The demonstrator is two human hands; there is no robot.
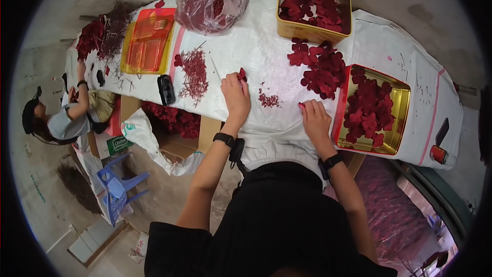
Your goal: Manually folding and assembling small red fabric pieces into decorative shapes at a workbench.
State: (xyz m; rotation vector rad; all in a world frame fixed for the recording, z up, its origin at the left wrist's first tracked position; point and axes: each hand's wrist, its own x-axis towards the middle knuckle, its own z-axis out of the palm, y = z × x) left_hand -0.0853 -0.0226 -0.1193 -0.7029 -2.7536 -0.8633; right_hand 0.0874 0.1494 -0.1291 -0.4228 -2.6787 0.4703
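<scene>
My left hand [236, 98] is closed over the middle of the white-covered table, with a dark red flower petal [242, 74] at its fingertips. A thin pale pointed stick [215, 67] reaches out beside its fingers; whether the hand grips it is unclear. My right hand [316, 120] is pinched near the table's front, a tiny reddish spot at its fingertips too small to name. Between the hands lies a small heap of red bits [269, 98]. Left of my left hand spreads a pile of thin red stems [193, 76]. Dark red flowers [324, 72] are heaped beyond my right hand.
A red-rimmed gold tin [405, 118] with flowers stands at right; a taller gold tin [312, 32] is behind. A plastic bag [212, 5], trays [148, 41] and a black case [165, 90] lie leftward. Another person [72, 118] works at the far left, near a blue stool [120, 185].
</scene>
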